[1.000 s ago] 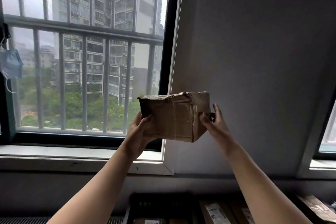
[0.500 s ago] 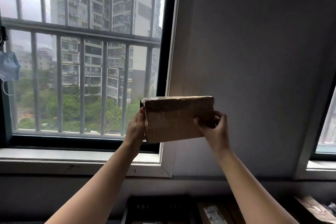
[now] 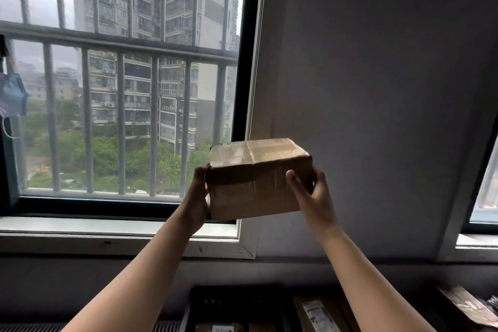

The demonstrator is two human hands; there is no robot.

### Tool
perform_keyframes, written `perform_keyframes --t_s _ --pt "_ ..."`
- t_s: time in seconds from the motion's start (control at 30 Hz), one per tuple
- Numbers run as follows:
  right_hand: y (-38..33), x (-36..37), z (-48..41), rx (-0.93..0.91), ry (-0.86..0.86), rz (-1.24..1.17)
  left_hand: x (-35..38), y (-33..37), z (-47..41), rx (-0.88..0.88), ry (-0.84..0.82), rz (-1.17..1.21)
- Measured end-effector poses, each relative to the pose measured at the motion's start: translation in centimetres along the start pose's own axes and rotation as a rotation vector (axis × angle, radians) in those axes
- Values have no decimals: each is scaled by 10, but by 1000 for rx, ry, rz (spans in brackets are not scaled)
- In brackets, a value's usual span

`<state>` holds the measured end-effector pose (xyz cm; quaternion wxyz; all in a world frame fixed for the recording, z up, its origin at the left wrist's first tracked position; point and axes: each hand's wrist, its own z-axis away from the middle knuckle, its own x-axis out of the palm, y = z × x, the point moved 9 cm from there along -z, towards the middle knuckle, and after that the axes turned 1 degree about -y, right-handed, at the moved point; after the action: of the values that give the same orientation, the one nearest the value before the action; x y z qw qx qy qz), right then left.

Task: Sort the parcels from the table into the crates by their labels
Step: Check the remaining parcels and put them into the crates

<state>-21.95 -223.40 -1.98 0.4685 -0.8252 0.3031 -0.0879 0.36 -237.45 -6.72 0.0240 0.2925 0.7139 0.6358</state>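
The job looks to be in its early or middle stretch: one taped cardboard parcel (image 3: pixel 258 183) is held up in the air near the middle of the view, well above everything else, so it has yet to be sorted. The left hand (image 3: pixel 198 197) grips its 9 o'clock end and the right hand (image 3: pixel 314 197) grips its 3 o'clock end, thumb across the front face. The two faces that show carry no label, so finding it probably comes before choosing a crate. At 6 o'clock, low in the view, sits a dark crate (image 3: pixel 215 302). At 5 o'clock lie more parcels (image 3: pixel 315 315), one with a white label; whether they are sorted or waiting I cannot tell. A barred window (image 3: pixel 121 89) fills 10 o'clock, with a blue mask (image 3: pixel 12 94) hanging at 9 o'clock. Nothing blocks the way down.
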Motion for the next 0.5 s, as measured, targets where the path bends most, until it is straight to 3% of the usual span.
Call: perform_keyframes --t_s 0.2,0.33,0.5 --pt "21 -7 -9 116 26 55 4 12 7 176 -34 -59" --pt "39 0 -11 80 -13 63 2 20 11 303 -7 -20" --pt "44 1 -10 56 2 42 -1 15 9 295 3 -17"
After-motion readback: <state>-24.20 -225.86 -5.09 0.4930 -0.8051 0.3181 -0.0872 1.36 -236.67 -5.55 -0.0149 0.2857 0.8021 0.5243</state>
